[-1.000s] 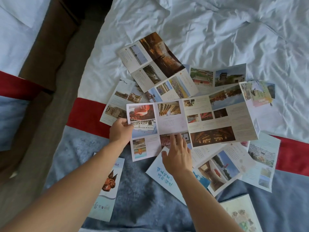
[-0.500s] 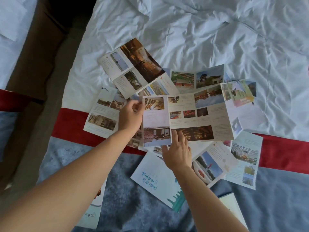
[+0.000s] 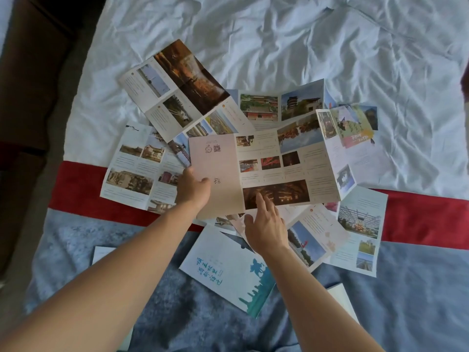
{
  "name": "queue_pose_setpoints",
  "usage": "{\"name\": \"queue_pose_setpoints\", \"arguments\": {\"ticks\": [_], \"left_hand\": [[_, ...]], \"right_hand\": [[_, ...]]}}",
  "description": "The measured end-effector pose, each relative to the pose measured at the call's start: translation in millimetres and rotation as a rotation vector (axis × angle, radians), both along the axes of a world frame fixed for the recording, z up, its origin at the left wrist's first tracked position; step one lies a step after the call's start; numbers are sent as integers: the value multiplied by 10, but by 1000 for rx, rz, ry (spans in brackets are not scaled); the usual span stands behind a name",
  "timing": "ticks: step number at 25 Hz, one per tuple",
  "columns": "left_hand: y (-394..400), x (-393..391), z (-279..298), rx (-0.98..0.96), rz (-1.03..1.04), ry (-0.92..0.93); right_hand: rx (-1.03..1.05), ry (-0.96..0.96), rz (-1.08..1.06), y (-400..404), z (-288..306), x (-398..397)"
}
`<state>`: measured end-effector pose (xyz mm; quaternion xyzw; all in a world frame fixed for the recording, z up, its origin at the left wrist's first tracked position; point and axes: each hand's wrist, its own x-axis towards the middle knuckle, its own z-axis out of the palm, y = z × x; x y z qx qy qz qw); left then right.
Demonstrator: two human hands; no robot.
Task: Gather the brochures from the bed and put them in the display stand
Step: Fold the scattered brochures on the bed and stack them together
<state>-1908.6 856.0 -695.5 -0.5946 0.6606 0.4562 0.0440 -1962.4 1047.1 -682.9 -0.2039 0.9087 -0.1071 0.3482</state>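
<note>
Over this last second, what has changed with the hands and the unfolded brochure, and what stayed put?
The left hand has folded the leftmost panel of the open brochure over to the right, so a plain pink back panel with a QR code now shows where photos were; it holds that panel's edge. The right hand stays pressing straight fingers on the brochure's lower edge. The other brochures, like the blue-lettered one, lie as before.

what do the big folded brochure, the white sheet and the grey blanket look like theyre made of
Brochure: thin printed paper, seemingly matte; it shows sharp fold creases.
White sheet: woven fabric, probably cotton, crumpled into fine wrinkles.
Grey blanket: soft plush or velvety fabric, with mottled sheen.
</note>
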Motion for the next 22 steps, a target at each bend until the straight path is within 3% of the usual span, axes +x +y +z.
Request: {"name": "queue_pose_setpoints", "arguments": {"ticks": [4, 8, 15, 22], "left_hand": [[-70, 28, 40, -31, 182, 22], [-190, 140, 77, 1, 104, -12], [-782, 744, 203, -171, 310, -126], [-1062, 1071, 316, -300, 421, -122]], "right_hand": [[-8, 8, 29, -37, 13, 26], [-51, 74, 17, -119, 74, 21], [-84, 180, 56, -345, 182, 78], [-140, 282, 85, -524, 265, 89]]}}
